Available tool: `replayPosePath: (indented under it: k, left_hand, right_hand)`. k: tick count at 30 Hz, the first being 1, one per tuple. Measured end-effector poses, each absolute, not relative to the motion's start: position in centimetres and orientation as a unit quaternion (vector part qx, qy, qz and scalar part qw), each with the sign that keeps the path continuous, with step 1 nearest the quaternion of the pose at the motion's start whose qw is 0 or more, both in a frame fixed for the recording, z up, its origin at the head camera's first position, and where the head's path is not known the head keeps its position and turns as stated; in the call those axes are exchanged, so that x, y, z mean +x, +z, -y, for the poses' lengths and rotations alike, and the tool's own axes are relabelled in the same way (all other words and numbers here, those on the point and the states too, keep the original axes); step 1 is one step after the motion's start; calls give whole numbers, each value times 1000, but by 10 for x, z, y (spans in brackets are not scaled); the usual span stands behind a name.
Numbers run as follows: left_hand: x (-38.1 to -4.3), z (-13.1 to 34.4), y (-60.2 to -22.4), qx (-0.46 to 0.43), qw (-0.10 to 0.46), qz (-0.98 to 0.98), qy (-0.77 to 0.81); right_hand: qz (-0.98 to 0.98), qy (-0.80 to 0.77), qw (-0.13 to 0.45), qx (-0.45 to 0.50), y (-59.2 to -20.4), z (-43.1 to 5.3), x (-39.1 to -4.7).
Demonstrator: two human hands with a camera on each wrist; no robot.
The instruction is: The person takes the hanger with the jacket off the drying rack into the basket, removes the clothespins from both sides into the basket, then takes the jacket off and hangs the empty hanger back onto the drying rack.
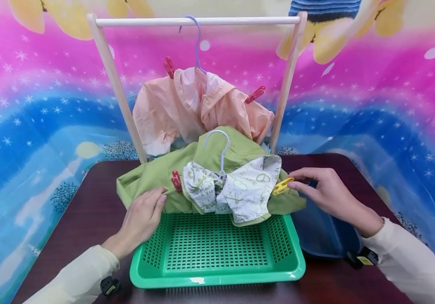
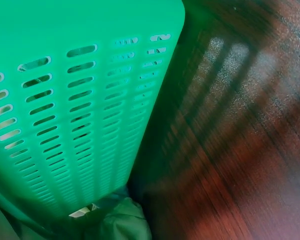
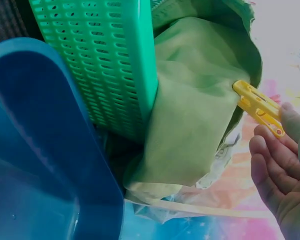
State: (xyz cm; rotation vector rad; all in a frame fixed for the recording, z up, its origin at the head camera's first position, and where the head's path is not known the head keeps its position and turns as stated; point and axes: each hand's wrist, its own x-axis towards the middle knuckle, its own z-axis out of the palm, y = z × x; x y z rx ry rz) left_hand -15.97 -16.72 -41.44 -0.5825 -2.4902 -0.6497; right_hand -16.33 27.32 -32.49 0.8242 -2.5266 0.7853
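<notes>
A green jacket (image 1: 172, 160) with a white printed lining lies over the far part of a green basket (image 1: 217, 274). The lilac hook of a hanger (image 1: 226, 147) rises from its collar. My right hand (image 1: 327, 194) pinches a yellow clothespin (image 1: 284, 185) between thumb and fingers. In the right wrist view, the clothespin's tip (image 3: 238, 87) meets the jacket's edge. On the jacket's other shoulder sits a red clothespin (image 1: 176, 180). My left hand (image 1: 141, 215) rests with relaxed fingers on the jacket's left side, by the basket rim; the left wrist view does not show its fingers.
Behind, a wooden rack (image 1: 240, 21) carries a pink jacket (image 1: 236, 105) on a lilac hanger, with two red clothespins on its shoulders. A blue bin (image 1: 324, 232) stands right of the basket on the dark wooden table (image 1: 69, 236). Patterned cloth (image 1: 392, 105) surrounds the table.
</notes>
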Motion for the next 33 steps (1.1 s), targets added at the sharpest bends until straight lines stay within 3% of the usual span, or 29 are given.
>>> replayPosePath:
  k: [18,33]
  left_hand:
    - [-159,168,-415,-207,244,917,-239]
    - [-160,166,-416,-209,252,915,-236]
  right_hand:
    - [894,288,222,262,-323,-286,-161]
    - [903,352,151,197,-320,-318,-165]
